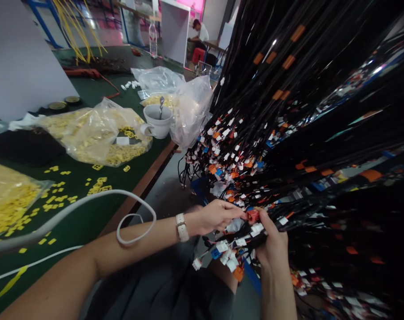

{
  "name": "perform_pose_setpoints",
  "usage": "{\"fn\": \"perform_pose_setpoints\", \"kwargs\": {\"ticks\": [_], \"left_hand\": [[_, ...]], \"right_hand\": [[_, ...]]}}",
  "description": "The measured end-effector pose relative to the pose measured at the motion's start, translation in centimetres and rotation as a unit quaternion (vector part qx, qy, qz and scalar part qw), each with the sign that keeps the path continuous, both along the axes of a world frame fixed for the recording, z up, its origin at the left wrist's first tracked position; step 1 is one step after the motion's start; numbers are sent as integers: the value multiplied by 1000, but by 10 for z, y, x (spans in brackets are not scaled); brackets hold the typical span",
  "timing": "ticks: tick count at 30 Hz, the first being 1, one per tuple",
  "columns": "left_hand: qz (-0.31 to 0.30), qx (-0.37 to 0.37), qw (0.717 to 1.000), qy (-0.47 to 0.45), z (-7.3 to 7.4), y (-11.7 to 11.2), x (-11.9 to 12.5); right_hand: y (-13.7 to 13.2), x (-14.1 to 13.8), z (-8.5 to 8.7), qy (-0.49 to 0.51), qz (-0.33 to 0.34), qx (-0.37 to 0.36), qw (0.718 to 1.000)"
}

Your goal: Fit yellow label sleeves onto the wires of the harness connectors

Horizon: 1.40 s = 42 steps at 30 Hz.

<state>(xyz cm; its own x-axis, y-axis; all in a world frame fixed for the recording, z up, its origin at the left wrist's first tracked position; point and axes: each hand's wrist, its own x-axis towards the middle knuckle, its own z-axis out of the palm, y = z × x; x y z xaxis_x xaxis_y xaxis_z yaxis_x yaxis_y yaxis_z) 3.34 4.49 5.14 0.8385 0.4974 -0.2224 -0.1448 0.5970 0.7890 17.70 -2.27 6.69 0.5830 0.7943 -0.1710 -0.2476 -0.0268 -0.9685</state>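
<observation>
A red plug connector (253,216) sits between my two hands, at the end of a black wire harness. My right hand (274,243) closes on this connector, its thumb pressing the right side; the rest of its fingers are hidden behind the harness. My left hand (218,216) is pinched, its fingertips at the connector's left side. Whatever is in that pinch is too small to make out. Below the hands hang white connectors (229,258), a blue connector (215,254) and an orange connector (238,273) on thin wires.
Many black wire harnesses (322,89) hang on the right. On the green table (98,218) at left lie bags of yellow parts (98,129), loose yellow pieces (58,200) and a white mug (158,122) with a spoon. A white cable (88,200) loops over my left forearm. A person (202,35) sits far back.
</observation>
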Motion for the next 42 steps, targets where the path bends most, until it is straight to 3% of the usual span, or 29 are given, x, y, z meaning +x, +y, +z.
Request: {"fn": "perform_pose_setpoints", "kwargs": {"ticks": [2,6,11,19,28,36,42], "left_hand": [[-25,15,999,17,-9,1,-2],[-60,122,986,96,-22,-1,-3],[-74,229,967,85,-26,4,-4],[-78,166,975,126,-21,17,-10],[-95,148,979,106,-24,25,-12],[-98,163,977,98,-27,21,-10],[-12,182,970,160,-28,26,-12]], "right_hand": [[1,2,-1,17,-3,-2,1000],[5,6,-6,47,1,7,999],[13,7,-14,44,-4,43,998],[16,-1,-27,41,11,65,997],[-13,16,-62,62,-18,23,998],[-21,23,-49,113,-12,-51,992],[-18,27,-49,126,-28,-67,989]]}}
